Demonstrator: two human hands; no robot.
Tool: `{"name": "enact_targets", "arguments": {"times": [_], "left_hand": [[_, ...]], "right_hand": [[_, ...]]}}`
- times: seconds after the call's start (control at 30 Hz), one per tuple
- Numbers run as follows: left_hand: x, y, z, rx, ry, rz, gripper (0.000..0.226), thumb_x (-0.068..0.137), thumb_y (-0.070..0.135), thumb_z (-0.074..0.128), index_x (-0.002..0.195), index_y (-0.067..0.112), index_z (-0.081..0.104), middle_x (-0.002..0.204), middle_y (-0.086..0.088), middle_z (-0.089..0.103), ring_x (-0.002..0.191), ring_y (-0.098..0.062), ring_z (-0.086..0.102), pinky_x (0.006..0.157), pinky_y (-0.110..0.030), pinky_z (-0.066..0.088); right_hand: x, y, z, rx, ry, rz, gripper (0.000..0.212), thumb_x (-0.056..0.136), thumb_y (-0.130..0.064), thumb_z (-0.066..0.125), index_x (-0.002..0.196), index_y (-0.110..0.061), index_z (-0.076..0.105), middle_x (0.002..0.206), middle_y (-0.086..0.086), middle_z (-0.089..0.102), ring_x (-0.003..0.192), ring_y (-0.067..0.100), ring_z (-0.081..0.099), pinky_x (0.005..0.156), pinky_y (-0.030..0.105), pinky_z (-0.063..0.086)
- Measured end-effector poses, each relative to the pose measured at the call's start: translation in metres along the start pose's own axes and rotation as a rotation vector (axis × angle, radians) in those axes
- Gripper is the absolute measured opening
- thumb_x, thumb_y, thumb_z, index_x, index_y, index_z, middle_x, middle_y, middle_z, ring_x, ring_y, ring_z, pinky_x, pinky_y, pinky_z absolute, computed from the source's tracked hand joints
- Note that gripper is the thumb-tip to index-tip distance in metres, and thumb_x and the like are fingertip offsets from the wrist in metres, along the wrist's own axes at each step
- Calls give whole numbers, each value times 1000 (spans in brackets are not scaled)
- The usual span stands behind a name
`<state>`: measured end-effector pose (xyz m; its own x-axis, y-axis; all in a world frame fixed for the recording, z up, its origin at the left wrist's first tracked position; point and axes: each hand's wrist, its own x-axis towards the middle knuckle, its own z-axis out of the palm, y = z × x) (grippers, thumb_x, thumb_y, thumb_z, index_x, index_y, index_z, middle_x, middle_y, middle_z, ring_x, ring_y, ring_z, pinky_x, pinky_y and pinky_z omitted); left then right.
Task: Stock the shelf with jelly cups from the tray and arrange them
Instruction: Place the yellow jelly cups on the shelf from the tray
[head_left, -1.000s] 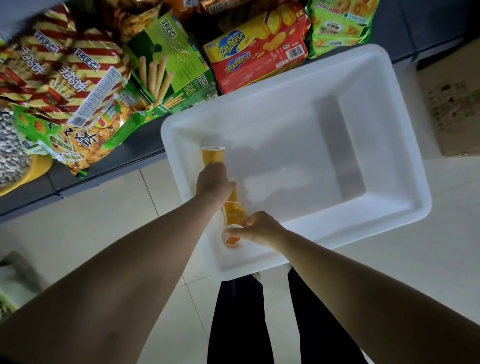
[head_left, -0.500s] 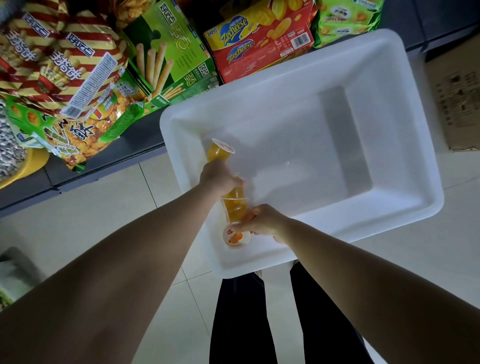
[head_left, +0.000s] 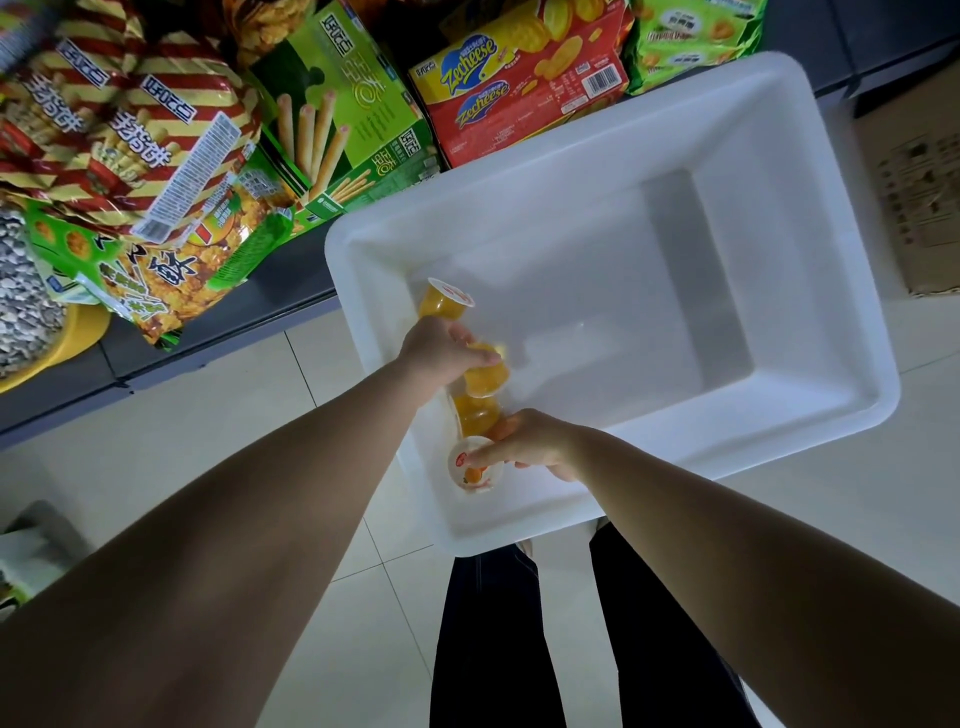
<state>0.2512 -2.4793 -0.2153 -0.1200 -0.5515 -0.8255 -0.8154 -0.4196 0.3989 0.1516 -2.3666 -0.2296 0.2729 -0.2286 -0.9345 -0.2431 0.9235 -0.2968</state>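
A large white plastic tray (head_left: 810, 410) stands on the tiled floor below me. Over its near left corner my left hand (head_left: 441, 348) grips orange jelly cups: one jelly cup (head_left: 444, 304) sticks out beyond the hand with its white lid tilted, and another orange cup (head_left: 485, 376) shows under the fingers. My right hand (head_left: 530, 441) is closed on further jelly cups, one orange-bodied cup (head_left: 475, 415) and a cup with its white printed lid (head_left: 475, 465) facing up. The rest of the tray bottom is bare.
A low dark shelf (head_left: 244, 306) runs along the left and top, packed with snack bags (head_left: 130, 156), a green biscuit-stick box (head_left: 332, 119) and a red Zecheese box (head_left: 519, 88). A cardboard box (head_left: 919, 208) lies at the right. My dark trouser legs (head_left: 493, 639) stand by the tray.
Both hands have lifted slightly with the jelly cups. The cup in my left hand has tilted, its lid turning rightward. The view has shifted a little over the tray.
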Motion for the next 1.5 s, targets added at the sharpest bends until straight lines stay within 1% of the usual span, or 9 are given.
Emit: {"name": "enact_targets", "arguments": {"times": [0.23,0.43,0.57,0.73,0.83,0.93,1.17,1.3,1.5], "left_hand": [[-13,9,-2,-351,86,3,44,73,24,80,107,5,60,97,-8,61,88,-20,60,75,-28,54],[-36,41,-10,-680,200,-33,36,79,25,76,101,0,63,94,-13,63,76,-14,62,65,-19,57],[-65,76,-12,-955,108,-123,30,82,21,72,100,0,63,92,-13,61,81,-17,62,72,-26,58],[-111,123,-12,-1269,-51,-151,23,84,17,68,95,1,57,85,-12,62,74,-16,63,66,-29,60],[-147,155,-15,-1313,-148,-103,13,88,15,62,88,2,59,71,-9,70,67,-16,67,72,-25,55],[-175,183,-23,-1339,-183,-11,9,89,11,58,91,2,60,89,-12,65,83,-19,62,67,-22,56],[-234,245,-52,-1455,-193,165,38,69,7,67,106,1,60,95,-13,68,84,-18,64,83,-24,52],[-281,276,-72,-1463,-135,195,14,80,3,62,92,-2,63,90,-15,69,88,-22,62,102,-31,40],[-354,321,-94,-1217,-45,425,10,86,-3,56,89,4,63,80,-9,70,75,-15,69,76,-27,57]], "right_hand": [[-18,-3,-6,55,24,-52,47,74,-23,80,114,-7,64,107,6,66,88,11,57,69,19,43],[-66,-10,-64,387,185,-178,25,76,-13,76,95,-8,61,112,21,64,108,31,62,99,41,48],[-115,-23,-98,539,195,-317,8,91,-20,59,97,-15,61,108,13,60,90,24,61,88,34,48],[-181,-38,-134,731,152,-397,40,89,-49,51,111,-16,60,102,11,65,79,20,61,66,25,49],[-224,-57,-146,753,163,-412,60,91,-62,34,117,-14,60,101,11,69,82,20,64,75,29,50],[-267,-79,-161,785,152,-451,68,91,-63,35,119,-6,60,114,21,66,104,32,64,94,39,48],[-356,-118,-180,642,21,-676,58,75,-32,74,123,-8,52,109,13,66,112,36,58,73,28,57],[-405,-137,-188,513,-19,-799,69,68,-16,82,128,-1,51,118,18,64,104,28,65,77,27,55],[-486,-157,-194,346,158,-924,50,81,-23,72,126,-12,54,118,12,66,111,24,64,97,35,49]]}}
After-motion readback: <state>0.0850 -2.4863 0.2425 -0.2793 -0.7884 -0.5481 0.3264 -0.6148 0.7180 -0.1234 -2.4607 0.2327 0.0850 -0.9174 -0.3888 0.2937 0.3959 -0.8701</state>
